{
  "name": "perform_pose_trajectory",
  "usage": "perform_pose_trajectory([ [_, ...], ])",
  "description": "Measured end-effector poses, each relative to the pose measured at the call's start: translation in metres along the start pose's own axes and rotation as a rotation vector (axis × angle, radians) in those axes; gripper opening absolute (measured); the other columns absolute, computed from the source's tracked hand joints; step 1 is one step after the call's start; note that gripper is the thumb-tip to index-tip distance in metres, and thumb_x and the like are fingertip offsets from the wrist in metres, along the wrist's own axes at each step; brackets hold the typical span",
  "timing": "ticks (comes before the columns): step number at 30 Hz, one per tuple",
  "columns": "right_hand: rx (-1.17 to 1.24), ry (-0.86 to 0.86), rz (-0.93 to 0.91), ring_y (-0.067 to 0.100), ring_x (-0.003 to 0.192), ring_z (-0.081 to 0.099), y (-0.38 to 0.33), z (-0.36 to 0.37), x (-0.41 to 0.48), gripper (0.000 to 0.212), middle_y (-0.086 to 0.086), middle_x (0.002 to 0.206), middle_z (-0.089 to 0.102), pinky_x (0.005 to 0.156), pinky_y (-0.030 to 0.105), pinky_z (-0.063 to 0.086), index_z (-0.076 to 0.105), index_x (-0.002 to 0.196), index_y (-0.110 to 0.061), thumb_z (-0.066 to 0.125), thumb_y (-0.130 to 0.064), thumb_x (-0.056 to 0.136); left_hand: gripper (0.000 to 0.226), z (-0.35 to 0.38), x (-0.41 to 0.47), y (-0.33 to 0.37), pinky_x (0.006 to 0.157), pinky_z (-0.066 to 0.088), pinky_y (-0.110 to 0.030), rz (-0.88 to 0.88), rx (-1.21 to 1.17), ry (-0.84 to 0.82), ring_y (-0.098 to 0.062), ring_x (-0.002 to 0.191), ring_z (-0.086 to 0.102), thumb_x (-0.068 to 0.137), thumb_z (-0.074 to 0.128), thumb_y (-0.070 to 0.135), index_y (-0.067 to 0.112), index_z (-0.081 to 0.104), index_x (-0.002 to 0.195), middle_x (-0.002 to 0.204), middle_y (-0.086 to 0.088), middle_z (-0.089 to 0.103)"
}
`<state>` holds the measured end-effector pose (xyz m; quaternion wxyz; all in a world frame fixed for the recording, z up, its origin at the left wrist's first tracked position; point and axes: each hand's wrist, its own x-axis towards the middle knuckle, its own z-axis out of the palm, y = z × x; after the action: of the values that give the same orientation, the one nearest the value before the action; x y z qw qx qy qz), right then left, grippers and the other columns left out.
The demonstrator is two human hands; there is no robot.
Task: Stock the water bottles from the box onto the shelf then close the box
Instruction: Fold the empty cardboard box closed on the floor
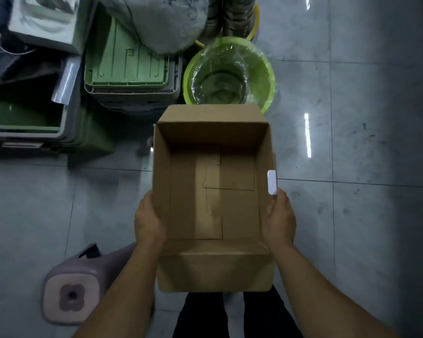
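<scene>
A brown cardboard box (pixel 213 191) is held over the grey tiled floor, open at the top, with nothing inside it. Its far flap and near flap fold outward. My left hand (pixel 148 219) grips the box's left wall near the front. On the right wall my right hand (pixel 280 217) grips it, just below a white tape strip (pixel 272 182) stuck on the rim. No water bottles and no shelf are in view.
Stacked green and grey plastic crates (pixel 130 76) stand at the back left. A lime-green basin (pixel 230 74) wrapped in film sits just beyond the box. A pink stool (pixel 76 289) stands at my lower left. My dark trouser legs (pixel 230 315) show below the box.
</scene>
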<state>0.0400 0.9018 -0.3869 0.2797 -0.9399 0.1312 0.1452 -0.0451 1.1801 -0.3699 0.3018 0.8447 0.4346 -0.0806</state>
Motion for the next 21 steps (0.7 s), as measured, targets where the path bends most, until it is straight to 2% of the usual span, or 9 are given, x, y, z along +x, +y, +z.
perform_pose_trajectory([
  [1, -0.007, 0.005, 0.009, 0.031, 0.096, 0.063, 0.0, -0.006, 0.0, 0.029, 0.013, 0.114, 0.065, 0.076, 0.037, 0.05, 0.053, 0.13, -0.007, 0.046, -0.003, 0.102, 0.032, -0.003, -0.005, 0.005, 0.087, 0.054, -0.043, 0.028, -0.004, 0.027, -0.032, 0.101, 0.062, 0.1, 0.047, 0.004, 0.008, 0.059, 0.129, 0.118, -0.012, 0.062],
  [2, -0.016, 0.006, 0.015, 0.032, 0.098, 0.064, -0.001, -0.013, -0.001, 0.03, 0.013, 0.116, 0.065, 0.076, 0.037, 0.05, 0.053, 0.131, -0.008, 0.046, -0.005, 0.102, 0.032, -0.006, -0.012, 0.011, 0.084, 0.052, -0.044, 0.058, -0.019, 0.052, -0.032, 0.099, 0.061, 0.099, 0.048, 0.001, 0.006, 0.06, 0.128, 0.12, -0.014, 0.061],
  [9, 0.026, 0.096, 0.079, 0.033, 0.105, 0.066, 0.011, -0.086, -0.024, 0.032, 0.013, 0.122, 0.066, 0.081, 0.04, 0.054, 0.052, 0.136, -0.009, 0.048, -0.011, 0.104, 0.027, -0.033, -0.06, 0.071, 0.065, 0.04, -0.037, 0.243, 0.022, 0.163, -0.023, 0.085, 0.053, 0.102, 0.049, 0.005, 0.004, 0.06, 0.127, 0.117, -0.013, 0.058],
  [12, 0.049, 0.2, 0.119, 0.033, 0.098, 0.066, 0.03, -0.116, -0.043, 0.032, 0.014, 0.118, 0.066, 0.077, 0.041, 0.054, 0.051, 0.136, -0.009, 0.047, -0.01, 0.104, 0.025, -0.036, -0.08, 0.102, 0.06, 0.035, -0.031, 0.351, 0.013, 0.139, -0.023, 0.083, 0.051, 0.101, 0.051, 0.002, 0.002, 0.06, 0.124, 0.115, -0.016, 0.057],
  [14, 0.059, 0.28, 0.16, 0.032, 0.092, 0.065, 0.049, -0.135, -0.058, 0.031, 0.013, 0.113, 0.066, 0.072, 0.041, 0.055, 0.051, 0.134, -0.01, 0.046, -0.011, 0.104, 0.022, -0.032, -0.095, 0.121, 0.062, 0.038, -0.032, 0.446, -0.008, 0.109, -0.028, 0.087, 0.056, 0.101, 0.05, 0.002, 0.004, 0.06, 0.121, 0.117, -0.015, 0.058],
  [17, 0.083, 0.431, 0.262, 0.03, 0.086, 0.064, 0.084, -0.16, -0.087, 0.031, 0.012, 0.107, 0.067, 0.068, 0.043, 0.056, 0.052, 0.133, -0.009, 0.044, -0.012, 0.103, 0.018, -0.019, -0.119, 0.151, 0.065, 0.042, -0.038, 0.571, -0.019, 0.06, -0.027, 0.091, 0.056, 0.102, 0.049, 0.004, 0.006, 0.06, 0.116, 0.115, -0.011, 0.058],
  [21, 0.103, 0.601, 0.419, 0.024, 0.074, 0.057, 0.134, -0.188, -0.132, 0.03, 0.011, 0.096, 0.066, 0.06, 0.032, 0.042, 0.054, 0.13, -0.007, 0.043, -0.007, 0.102, 0.023, 0.01, -0.16, 0.187, 0.072, 0.049, -0.047, 0.774, 0.023, -0.065, -0.033, 0.098, 0.059, 0.102, 0.05, 0.009, 0.009, 0.059, 0.123, 0.117, -0.011, 0.056],
])
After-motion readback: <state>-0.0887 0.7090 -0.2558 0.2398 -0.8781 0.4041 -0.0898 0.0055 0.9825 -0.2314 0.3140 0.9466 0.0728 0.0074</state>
